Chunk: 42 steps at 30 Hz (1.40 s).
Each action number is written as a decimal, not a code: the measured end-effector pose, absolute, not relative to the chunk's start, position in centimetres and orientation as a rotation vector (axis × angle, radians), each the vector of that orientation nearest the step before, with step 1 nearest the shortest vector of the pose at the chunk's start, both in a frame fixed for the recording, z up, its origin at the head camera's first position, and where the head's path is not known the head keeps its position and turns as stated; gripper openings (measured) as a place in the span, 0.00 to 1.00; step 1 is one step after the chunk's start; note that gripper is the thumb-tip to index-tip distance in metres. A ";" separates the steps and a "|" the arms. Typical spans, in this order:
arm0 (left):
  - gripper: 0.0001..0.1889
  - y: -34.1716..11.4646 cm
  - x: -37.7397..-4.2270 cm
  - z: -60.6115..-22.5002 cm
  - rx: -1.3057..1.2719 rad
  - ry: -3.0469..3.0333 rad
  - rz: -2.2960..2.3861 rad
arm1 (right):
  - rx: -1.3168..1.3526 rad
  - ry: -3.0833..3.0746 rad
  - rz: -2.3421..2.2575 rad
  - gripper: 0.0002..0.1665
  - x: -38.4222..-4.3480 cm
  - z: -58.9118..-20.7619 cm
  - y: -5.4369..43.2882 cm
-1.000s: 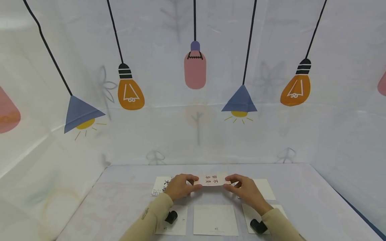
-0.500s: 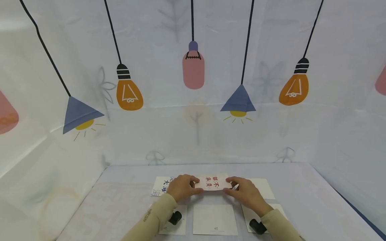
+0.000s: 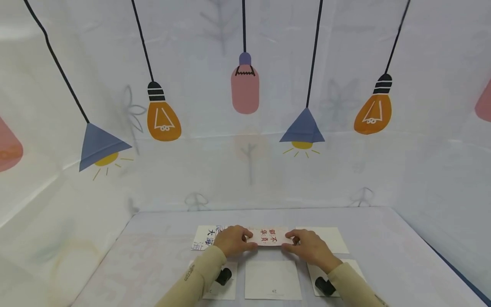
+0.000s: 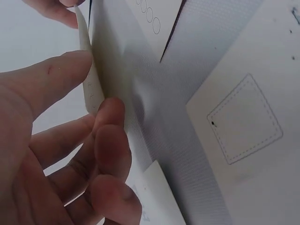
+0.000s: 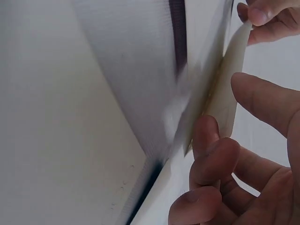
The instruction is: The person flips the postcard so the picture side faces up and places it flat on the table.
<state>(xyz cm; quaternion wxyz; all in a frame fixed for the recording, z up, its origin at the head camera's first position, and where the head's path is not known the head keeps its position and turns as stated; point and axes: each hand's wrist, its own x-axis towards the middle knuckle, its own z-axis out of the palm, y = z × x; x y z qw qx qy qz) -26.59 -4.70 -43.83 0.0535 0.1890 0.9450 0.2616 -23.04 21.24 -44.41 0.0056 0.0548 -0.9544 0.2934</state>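
Both hands hold a white card with red characters (image 3: 268, 235) by its two ends, face up over the far middle of the table. At its left end, my left hand (image 3: 233, 241) pinches it between thumb and fingers. My right hand (image 3: 310, 246) pinches the right end the same way. In the left wrist view the card (image 4: 93, 93) shows edge-on, slightly bent, between thumb and fingertips. The right wrist view has the card (image 5: 229, 105) close over a paler surface. My left hand partly covers a card with dark blue characters (image 3: 202, 237).
Pale cards lie around: one at back right (image 3: 330, 238), one at front middle (image 3: 273, 279), one at front left (image 3: 226, 292) and one at front right (image 3: 350, 267). Black wrist cameras (image 3: 223, 276) sit by the sleeves. A white cloth wall (image 3: 215, 179) with printed lamps stands behind.
The held card has come down and slightly nearer, both hands moving with it. Its red characters show more clearly than a second ago. The other cards have stayed in place.
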 end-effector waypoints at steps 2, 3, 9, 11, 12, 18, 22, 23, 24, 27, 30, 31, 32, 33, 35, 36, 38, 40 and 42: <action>0.23 -4.6 -26.5 -43.7 0.564 2.868 0.782 | 0.174 -2.994 0.903 0.22 -23.1 -44.3 21.3; 0.22 -4.5 -26.5 -43.5 0.554 2.866 0.778 | 0.177 -2.996 0.898 0.22 -23.2 -44.3 21.3; 0.21 -4.2 -26.3 -43.1 0.515 2.872 0.714 | 0.175 -3.025 0.873 0.22 -23.4 -44.4 21.2; 0.21 -4.1 -26.2 -43.0 0.514 2.876 0.696 | 0.169 -3.036 0.869 0.22 -23.4 -44.4 21.2; 0.21 -4.1 -26.3 -42.9 0.514 2.879 0.687 | 0.169 -3.041 0.869 0.22 -23.4 -44.4 21.2; 0.21 -4.2 -26.3 -43.2 0.514 2.886 0.686 | 0.172 -3.066 0.851 0.23 -23.2 -44.3 20.8; 0.22 -4.3 -26.4 -43.2 0.502 2.876 0.695 | 0.157 -3.084 0.840 0.23 -23.2 -44.3 20.7; 0.22 -4.3 -26.4 -43.2 0.500 2.873 0.698 | 0.151 -3.087 0.840 0.23 -23.2 -44.4 20.7; 0.22 -4.3 -26.4 -43.2 0.497 2.871 0.698 | 0.148 -3.089 0.840 0.23 -23.2 -44.4 20.7; 0.22 -4.2 -26.4 -43.1 0.497 2.871 0.688 | 0.153 -3.093 0.834 0.23 -23.3 -44.5 20.7; 0.21 -4.2 -26.3 -42.9 0.497 2.876 0.666 | 0.162 -3.096 0.825 0.22 -23.3 -44.4 20.7; 0.21 -4.1 -26.2 -42.9 0.496 2.877 0.658 | 0.163 -3.097 0.828 0.22 -23.2 -44.4 20.7; 0.21 -4.1 -26.2 -42.8 0.495 2.878 0.651 | 0.166 -3.098 0.828 0.22 -23.2 -44.4 20.7; 0.21 -4.1 -26.2 -42.8 0.489 2.876 0.649 | 0.161 -3.099 0.835 0.22 -23.2 -44.3 20.7; 0.21 -4.1 -26.1 -42.8 0.480 2.874 0.647 | 0.156 -3.102 0.851 0.23 -23.1 -44.3 20.8; 0.21 -4.1 -26.0 -42.7 0.475 2.873 0.648 | 0.158 -3.103 0.855 0.23 -23.1 -44.3 20.8; 0.21 -4.1 -25.9 -42.8 0.467 2.871 0.649 | 0.152 -3.105 0.867 0.23 -23.0 -44.3 20.8; 0.21 -4.1 -25.9 -42.8 0.459 2.872 0.648 | 0.152 -3.106 0.870 0.24 -23.0 -44.3 20.8; 0.21 -4.1 -25.8 -42.8 0.453 2.872 0.654 | 0.151 -3.106 0.869 0.24 -23.0 -44.4 20.8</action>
